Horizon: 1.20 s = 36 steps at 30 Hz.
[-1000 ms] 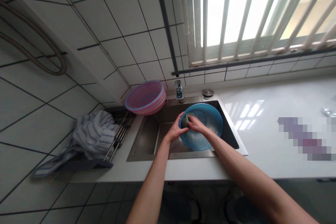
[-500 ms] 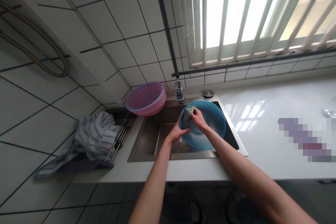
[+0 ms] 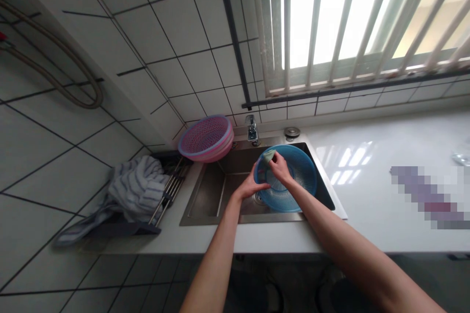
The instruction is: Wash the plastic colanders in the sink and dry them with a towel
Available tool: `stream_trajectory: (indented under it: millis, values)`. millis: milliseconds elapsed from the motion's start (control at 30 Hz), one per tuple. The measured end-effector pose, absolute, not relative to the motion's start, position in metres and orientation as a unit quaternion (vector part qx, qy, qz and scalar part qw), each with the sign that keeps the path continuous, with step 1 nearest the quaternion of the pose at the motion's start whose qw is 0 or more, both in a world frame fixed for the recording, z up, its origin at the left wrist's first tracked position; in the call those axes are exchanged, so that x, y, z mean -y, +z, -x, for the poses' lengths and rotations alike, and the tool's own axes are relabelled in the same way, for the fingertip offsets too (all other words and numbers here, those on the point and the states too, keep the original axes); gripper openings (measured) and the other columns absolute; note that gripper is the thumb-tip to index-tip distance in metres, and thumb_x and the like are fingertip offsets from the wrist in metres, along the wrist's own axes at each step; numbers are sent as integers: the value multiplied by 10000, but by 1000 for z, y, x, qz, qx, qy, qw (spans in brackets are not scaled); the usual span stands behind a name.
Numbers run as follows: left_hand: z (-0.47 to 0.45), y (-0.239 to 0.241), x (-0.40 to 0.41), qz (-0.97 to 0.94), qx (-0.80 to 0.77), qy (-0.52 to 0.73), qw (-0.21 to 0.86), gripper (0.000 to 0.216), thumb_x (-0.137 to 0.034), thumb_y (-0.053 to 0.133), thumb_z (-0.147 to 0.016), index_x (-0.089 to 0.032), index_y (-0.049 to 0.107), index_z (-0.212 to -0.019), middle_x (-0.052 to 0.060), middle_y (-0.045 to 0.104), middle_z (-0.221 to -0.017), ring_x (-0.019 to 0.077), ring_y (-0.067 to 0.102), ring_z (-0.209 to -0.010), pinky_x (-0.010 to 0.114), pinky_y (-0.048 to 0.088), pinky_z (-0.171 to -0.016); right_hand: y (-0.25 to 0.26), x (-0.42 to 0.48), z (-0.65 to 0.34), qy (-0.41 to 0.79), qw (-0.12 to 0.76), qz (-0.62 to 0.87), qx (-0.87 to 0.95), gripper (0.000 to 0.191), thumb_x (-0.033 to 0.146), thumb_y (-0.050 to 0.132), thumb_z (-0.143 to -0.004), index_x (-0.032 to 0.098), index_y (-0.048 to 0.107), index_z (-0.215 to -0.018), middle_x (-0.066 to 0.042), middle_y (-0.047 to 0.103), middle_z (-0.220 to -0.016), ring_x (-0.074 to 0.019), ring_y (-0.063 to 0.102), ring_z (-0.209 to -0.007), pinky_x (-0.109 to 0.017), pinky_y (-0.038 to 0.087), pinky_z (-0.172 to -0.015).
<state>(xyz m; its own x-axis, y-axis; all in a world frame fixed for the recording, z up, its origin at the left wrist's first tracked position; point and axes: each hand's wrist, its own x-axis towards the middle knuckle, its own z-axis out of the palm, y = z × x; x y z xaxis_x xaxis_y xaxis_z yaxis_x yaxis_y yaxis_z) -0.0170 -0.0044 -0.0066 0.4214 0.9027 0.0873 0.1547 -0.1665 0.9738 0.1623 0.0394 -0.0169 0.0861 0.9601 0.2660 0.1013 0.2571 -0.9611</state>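
Observation:
A round blue plastic colander is held tilted over the steel sink. My left hand grips its left side, the thumb lying inside the rim and the other fingers out of sight behind the wall. Pinched in my right hand is a pale green cloth, pressed against the colander's inner wall near the upper left rim.
Behind the sink stand a chrome faucet and a round metal drain plug. Pink colanders lean at the sink's back left corner. A striped towel hangs over a metal rack on the left. White countertop extends rightward.
The right hand and green cloth have shifted slightly right along the colander's inner wall. The colander sits a little lower, and the left hand keeps its hold.

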Motion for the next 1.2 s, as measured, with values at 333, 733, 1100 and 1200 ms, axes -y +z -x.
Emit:
stream_trajectory:
  millis: [333,733,1100,1200]
  values:
    - [29,-6,3,-601,-459,376,536,917,-464,960,-717,-248,399,-1410,127,633,-1382,315,630,-1317,527,475,-1166,-19,-32,-156,437,462,396,663,202,276,605,-783,181,743,-897,-70,775,-924,-214,651,-806,-289,496,-733]
    - [20,-15,-2,-678,-402,404,463,1014,-457,971,-690,-237,441,-1525,178,540,-1563,361,509,-1477,534,334,-1280,-20,-40,-156,481,553,450,510,274,446,549,-778,209,646,-876,-53,707,-882,-200,618,-780,-293,522,-717]
    - [26,-10,0,-616,-467,377,510,969,-457,982,-674,-247,393,-1415,125,686,-1285,279,703,-1161,499,542,-1080,-16,-31,-153,508,481,337,630,216,342,581,-764,186,664,-887,-41,698,-939,-188,572,-855,-288,486,-807]
    - [27,-14,-1,-609,-478,412,481,997,-397,985,-653,-238,405,-1448,126,672,-1339,277,675,-1232,487,513,-1128,-16,-25,-148,546,426,290,660,228,332,589,-771,177,693,-902,-28,695,-906,-172,549,-801,-278,469,-770]
